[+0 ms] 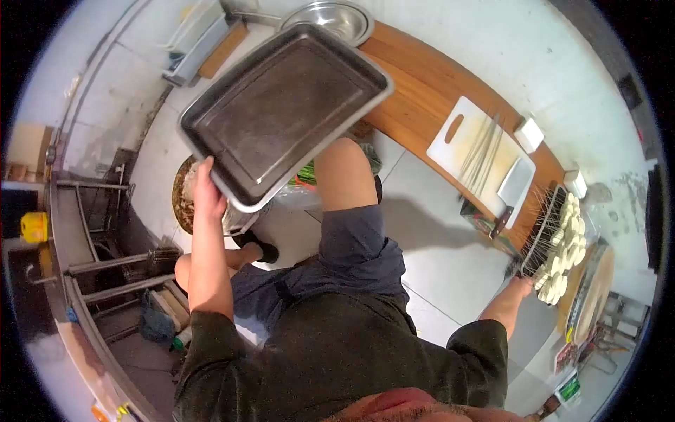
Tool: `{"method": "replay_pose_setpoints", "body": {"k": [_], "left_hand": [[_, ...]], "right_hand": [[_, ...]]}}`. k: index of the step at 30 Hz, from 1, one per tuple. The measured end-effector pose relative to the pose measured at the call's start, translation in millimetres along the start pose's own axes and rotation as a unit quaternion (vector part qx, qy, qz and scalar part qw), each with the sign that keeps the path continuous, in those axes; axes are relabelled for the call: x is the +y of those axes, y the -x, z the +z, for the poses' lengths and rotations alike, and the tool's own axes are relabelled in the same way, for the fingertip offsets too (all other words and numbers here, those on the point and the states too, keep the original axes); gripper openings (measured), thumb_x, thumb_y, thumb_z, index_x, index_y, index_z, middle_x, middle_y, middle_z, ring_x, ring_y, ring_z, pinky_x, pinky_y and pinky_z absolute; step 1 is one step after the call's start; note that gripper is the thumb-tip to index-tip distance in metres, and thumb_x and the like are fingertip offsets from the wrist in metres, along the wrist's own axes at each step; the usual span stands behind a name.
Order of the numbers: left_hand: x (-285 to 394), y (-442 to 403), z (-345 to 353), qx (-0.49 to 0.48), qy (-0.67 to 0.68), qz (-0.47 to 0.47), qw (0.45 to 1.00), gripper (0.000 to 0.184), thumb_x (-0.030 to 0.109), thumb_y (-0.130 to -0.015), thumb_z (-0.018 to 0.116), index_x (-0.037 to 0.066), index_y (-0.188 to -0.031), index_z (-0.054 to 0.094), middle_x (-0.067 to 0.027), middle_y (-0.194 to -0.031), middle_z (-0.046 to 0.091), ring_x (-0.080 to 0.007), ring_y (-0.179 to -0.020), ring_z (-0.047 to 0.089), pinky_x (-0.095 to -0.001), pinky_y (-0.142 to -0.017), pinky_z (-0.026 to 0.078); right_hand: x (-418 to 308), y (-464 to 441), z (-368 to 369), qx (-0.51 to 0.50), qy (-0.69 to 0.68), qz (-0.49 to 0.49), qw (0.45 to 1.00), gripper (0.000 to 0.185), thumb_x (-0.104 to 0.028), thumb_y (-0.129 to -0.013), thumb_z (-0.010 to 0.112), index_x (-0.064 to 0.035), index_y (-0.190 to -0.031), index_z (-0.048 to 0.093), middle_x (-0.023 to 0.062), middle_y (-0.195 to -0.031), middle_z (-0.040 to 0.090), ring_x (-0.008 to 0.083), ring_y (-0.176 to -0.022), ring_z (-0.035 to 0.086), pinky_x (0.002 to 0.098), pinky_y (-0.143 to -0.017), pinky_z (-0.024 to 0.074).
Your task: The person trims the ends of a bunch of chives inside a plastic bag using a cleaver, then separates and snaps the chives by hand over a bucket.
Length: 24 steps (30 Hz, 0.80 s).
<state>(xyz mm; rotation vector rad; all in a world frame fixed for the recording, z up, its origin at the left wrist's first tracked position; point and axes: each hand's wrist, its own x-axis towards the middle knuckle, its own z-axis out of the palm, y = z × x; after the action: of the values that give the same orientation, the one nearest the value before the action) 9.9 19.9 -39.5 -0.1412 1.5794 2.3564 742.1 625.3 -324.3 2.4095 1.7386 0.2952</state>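
My left hand (206, 188) grips the rim of a dark, rectangular baking tray (281, 112) at its left side. The tray is tilted, nothing lies in it, and it hangs over the floor beside my raised knee. My right hand (519, 287) reaches out to the far right, its fingers closed at the near corner of a dark tray (540, 228). On that tray lie skewers with pale, ridged food pieces (562, 250), their thin sticks pointing left. The exact hold of the right fingers is too small to see fully.
A white cutting board (450, 144) with loose skewers (484, 158) and a cleaver (513, 190) lies on the wooden counter (415, 77). A steel bowl (337, 21) stands at its far end. A round container (184, 204) stands on the floor; a metal rack (105, 267) is left.
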Motion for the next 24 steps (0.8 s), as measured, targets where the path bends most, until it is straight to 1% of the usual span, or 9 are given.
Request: {"method": "replay_pose_setpoints", "body": {"k": [2,5,11,15,16,20,21,22,24], "left_hand": [[0,-8,3,-0.022,-0.011,0.01,1.0,0.04,0.023,-0.091,0.055,-0.005,-0.119,0.049,-0.0166,-0.11,0.06,-0.026,-0.097,0.061,-0.0402,-0.085,0.052],[-7,-17,23,-0.04,-0.032,0.017,0.999,0.035,0.022,-0.092,0.054,-0.006,-0.113,0.053,-0.015,-0.101,0.063,-0.0242,-0.088,0.064,-0.0376,-0.079,0.054],[-28,-26,49,-0.11,0.02,0.006,0.994,0.031,0.022,-0.093,0.054,-0.004,-0.109,0.055,-0.0122,-0.1,0.065,-0.0217,-0.087,0.064,-0.0342,-0.077,0.053],[-33,-28,45,-0.103,0.045,0.017,0.993,0.026,0.022,-0.094,0.054,0.001,-0.108,0.056,-0.0094,-0.1,0.065,-0.0194,-0.089,0.063,-0.0328,-0.079,0.052],[-33,-31,40,-0.104,0.054,0.019,0.993,0.024,0.023,-0.094,0.054,0.002,-0.106,0.057,-0.0086,-0.097,0.065,-0.0185,-0.085,0.063,-0.0321,-0.076,0.053],[-23,-28,13,-0.053,0.065,0.044,0.996,0.022,0.023,-0.095,0.054,0.003,-0.105,0.058,-0.0066,-0.09,0.065,-0.0172,-0.077,0.064,-0.0306,-0.07,0.054],[-22,-28,4,-0.034,0.088,0.041,0.995,0.022,0.023,-0.095,0.053,0.003,-0.106,0.057,-0.0065,-0.093,0.064,-0.0178,-0.08,0.064,-0.0321,-0.073,0.054],[-19,-25,-2,-0.022,0.094,0.046,0.994,0.023,0.022,-0.096,0.052,0.003,-0.107,0.057,-0.0068,-0.095,0.064,-0.0185,-0.083,0.064,-0.033,-0.076,0.054],[-14,-16,-16,-0.022,0.103,0.05,0.993,0.023,0.021,-0.096,0.051,0.004,-0.11,0.056,-0.0083,-0.103,0.063,-0.0202,-0.091,0.063,-0.0352,-0.082,0.053]], "right_hand": [[0,-25,39,0.005,-0.421,0.07,0.904,0.056,-0.043,-0.079,0.069,0.0014,-0.113,0.058,0.0162,-0.112,0.061,0.0353,-0.092,0.062,0.0509,-0.073,0.0536],[-40,54,-85,-0.1,-0.786,0.254,0.554,0.055,-0.041,-0.083,0.064,0.0028,-0.116,0.057,0.017,-0.114,0.059,0.0366,-0.093,0.06,0.0536,-0.075,0.0521],[-37,91,-129,-0.107,-0.843,0.302,0.432,0.05,-0.032,-0.09,0.054,0.0054,-0.123,0.051,0.0229,-0.118,0.057,0.0411,-0.096,0.06,0.0573,-0.079,0.0509],[-55,138,-190,-0.075,-0.822,0.367,0.429,0.057,-0.033,-0.095,0.036,0.0032,-0.138,0.036,0.0265,-0.126,0.05,0.0423,-0.102,0.058,0.0592,-0.083,0.0485],[-53,142,-187,-0.057,-0.771,0.336,0.538,0.057,-0.034,-0.095,0.035,0.0051,-0.136,0.038,0.0288,-0.125,0.05,0.0429,-0.103,0.057,0.0593,-0.082,0.0481],[-54,157,-197,0.101,-0.717,0.434,0.536,0.046,-0.043,-0.088,0.051,-0.0071,-0.115,0.059,0.0083,-0.124,0.058,0.0311,-0.103,0.059,0.0471,-0.072,0.0547],[-54,152,-196,0.12,-0.634,0.447,0.62,0.048,-0.04,-0.086,0.054,0.0016,-0.108,0.06,0.0173,-0.114,0.062,0.0336,-0.096,0.061,0.047,-0.071,0.0552],[-49,136,-176,0.161,-0.571,0.399,0.699,0.05,-0.038,-0.086,0.055,0.0096,-0.098,0.06,0.0243,-0.097,0.065,0.0368,-0.085,0.062,0.0493,-0.068,0.0536],[-82,153,-206,0.258,-0.584,0.213,0.739,0.045,-0.032,-0.088,0.055,0.0125,-0.094,0.059,0.0248,-0.085,0.065,0.0343,-0.077,0.061,0.0474,-0.068,0.0511]]}}
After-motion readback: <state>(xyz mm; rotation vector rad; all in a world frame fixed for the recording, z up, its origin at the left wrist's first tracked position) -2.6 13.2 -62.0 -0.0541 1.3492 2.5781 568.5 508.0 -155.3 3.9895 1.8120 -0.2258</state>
